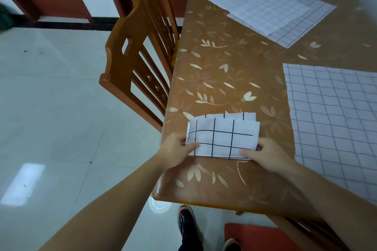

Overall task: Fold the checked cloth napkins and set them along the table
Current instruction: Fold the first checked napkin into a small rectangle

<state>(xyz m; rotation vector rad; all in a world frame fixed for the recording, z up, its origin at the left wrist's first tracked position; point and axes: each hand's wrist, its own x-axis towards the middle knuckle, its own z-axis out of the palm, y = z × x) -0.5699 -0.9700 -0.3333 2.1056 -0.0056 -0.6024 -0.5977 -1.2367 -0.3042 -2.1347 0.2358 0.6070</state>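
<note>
Folded napkin (223, 136): a small checked rectangle in several layers, lying near the table's near-left corner, its left end close to the left edge; a lower layer sticks out along its far side.
Left hand (177, 150): pinches the napkin's left end, thumb on top near the near-left corner, fingers curled round the end.
Right hand (265, 154): pinches the napkin's near-right corner, thumb flat on the top layer, fingers curled at the right end.
Open napkin (334, 120): spread flat along the table's right side, running out of view at the right.
2 napkins (269, 9): lie flat and overlapping toward the table's far side, well apart from the folded one.
Table (220, 71): brown top with a pale flower pattern.
Chair (138, 61): wooden, slatted back, pushed against the table's left edge.
Floor (61, 108): pale glossy tiles; 1 shoe (186, 221) shows below the near edge.
</note>
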